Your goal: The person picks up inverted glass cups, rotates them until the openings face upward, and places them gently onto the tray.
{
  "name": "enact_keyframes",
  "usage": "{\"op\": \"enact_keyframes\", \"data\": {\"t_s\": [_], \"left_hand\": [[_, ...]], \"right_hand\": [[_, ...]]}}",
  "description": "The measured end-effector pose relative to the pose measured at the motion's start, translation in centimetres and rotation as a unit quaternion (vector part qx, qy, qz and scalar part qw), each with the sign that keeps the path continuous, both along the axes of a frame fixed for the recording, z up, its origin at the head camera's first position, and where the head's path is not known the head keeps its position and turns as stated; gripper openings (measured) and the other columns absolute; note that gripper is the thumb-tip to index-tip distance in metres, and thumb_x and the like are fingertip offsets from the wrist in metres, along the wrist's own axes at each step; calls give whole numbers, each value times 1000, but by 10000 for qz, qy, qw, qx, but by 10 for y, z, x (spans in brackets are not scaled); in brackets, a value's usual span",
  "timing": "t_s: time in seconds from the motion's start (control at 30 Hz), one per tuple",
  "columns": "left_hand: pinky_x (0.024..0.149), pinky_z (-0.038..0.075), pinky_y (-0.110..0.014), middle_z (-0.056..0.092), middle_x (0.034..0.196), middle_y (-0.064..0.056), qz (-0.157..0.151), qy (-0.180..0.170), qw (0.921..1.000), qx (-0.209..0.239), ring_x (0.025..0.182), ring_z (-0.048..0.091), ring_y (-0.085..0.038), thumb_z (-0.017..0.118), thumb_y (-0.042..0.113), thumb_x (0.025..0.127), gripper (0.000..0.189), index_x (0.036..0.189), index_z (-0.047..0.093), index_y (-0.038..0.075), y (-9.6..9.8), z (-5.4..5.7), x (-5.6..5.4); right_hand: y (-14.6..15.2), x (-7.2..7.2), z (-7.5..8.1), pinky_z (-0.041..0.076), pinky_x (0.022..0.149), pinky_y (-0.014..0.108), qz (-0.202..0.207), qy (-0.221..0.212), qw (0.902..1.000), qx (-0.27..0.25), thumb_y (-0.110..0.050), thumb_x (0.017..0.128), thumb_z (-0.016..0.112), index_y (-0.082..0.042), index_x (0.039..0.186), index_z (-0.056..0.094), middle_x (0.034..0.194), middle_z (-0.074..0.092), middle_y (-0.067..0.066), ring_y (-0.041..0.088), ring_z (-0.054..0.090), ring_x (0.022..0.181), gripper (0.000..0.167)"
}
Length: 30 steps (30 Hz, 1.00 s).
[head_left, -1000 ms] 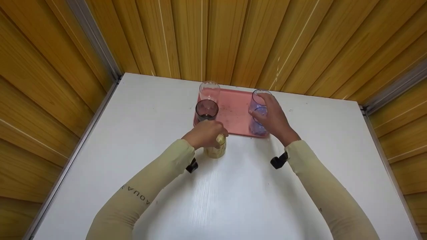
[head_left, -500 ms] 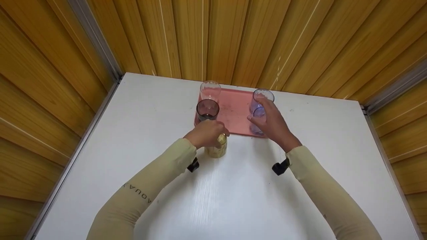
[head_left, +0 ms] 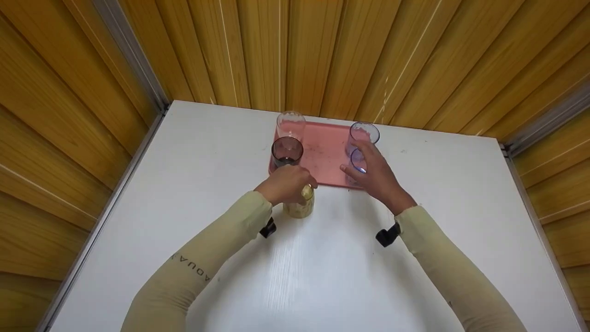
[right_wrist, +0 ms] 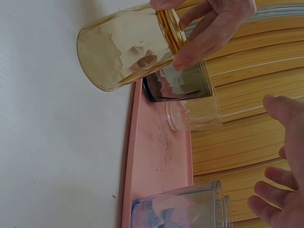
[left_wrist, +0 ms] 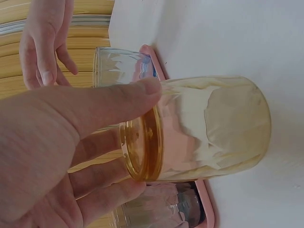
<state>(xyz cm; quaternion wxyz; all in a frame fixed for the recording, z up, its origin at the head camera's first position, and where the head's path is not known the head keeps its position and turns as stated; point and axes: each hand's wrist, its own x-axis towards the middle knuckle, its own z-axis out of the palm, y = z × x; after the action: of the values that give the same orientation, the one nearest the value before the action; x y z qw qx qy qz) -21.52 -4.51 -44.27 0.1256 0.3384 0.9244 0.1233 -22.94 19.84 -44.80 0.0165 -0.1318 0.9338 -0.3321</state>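
Note:
My left hand [head_left: 286, 184] grips a yellow glass [head_left: 298, 210] from above, in front of a pink tray [head_left: 325, 161]. In the left wrist view the thumb and fingers go round the rim of the yellow glass [left_wrist: 218, 128]; whether its base touches the table, I cannot tell. My right hand [head_left: 382, 180] hovers by two blue-tinted glasses at the tray's right end, a nearer one [head_left: 356, 160] and a farther one [head_left: 364, 133]. Its fingers [right_wrist: 280, 178] are spread and apart from the blue glass [right_wrist: 175, 209] in the right wrist view.
On the tray's left end stand a dark smoky glass [head_left: 287, 150] and, behind it, a clear glass [head_left: 291, 122]. The tray lies near the back edge of a white table [head_left: 318, 276]. Wood-look panels [head_left: 304, 55] rise behind and at both sides.
My right hand has drawn slightly back toward me from the blue glasses, and more of their rims shows. My left hand keeps its grip on the yellow glass with hardly any movement.

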Motion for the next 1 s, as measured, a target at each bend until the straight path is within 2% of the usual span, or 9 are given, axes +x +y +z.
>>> {"op": "enact_keyframes", "data": {"t_s": [0.23, 0.4, 0.67, 0.83, 1.0], "left_hand": [[97, 52, -37, 71, 113, 3, -11, -25, 10000, -78, 108, 65, -17, 84, 16, 73, 43, 114, 72, 19, 2, 1, -1], [98, 51, -38, 71, 114, 3, -16, -70, 9999, -104, 109, 65, -17, 85, 17, 72, 44, 114, 72, 19, 3, -1, -2], [98, 52, -38, 70, 116, 2, 215, -332, 9992, -61, 108, 64, -17, 84, 18, 74, 45, 117, 71, 21, 4, -3, 0], [97, 53, -38, 71, 115, 3, 269, -336, 9991, -65, 107, 65, -17, 85, 19, 72, 46, 116, 71, 22, 3, -3, 1], [96, 53, -41, 70, 117, 4, 260, -238, 9993, -75, 109, 65, -17, 85, 20, 73, 46, 117, 71, 23, 0, -3, 0]], "right_hand": [[-1, 3, -2, 42, 108, 51, -87, -210, 9995, -209, -51, 86, 66, -28, 149, 30, 150, 35, 4, 28, 39, 139, 75], [-3, 5, -4, 39, 110, 52, -206, -316, 9992, -167, -53, 86, 66, -30, 147, 31, 148, 39, 3, 25, 38, 137, 74], [-6, 8, -9, 35, 113, 54, -218, -527, 9982, -192, -56, 85, 65, -30, 149, 31, 152, 36, 2, 26, 37, 140, 77], [-6, 10, -13, 33, 115, 53, -203, -632, 9976, -218, -58, 85, 63, -32, 150, 28, 154, 34, 1, 25, 34, 142, 78], [-6, 13, -16, 35, 114, 49, -115, -527, 9982, -246, -53, 86, 65, -27, 148, 32, 151, 37, 2, 25, 38, 139, 76]]}}
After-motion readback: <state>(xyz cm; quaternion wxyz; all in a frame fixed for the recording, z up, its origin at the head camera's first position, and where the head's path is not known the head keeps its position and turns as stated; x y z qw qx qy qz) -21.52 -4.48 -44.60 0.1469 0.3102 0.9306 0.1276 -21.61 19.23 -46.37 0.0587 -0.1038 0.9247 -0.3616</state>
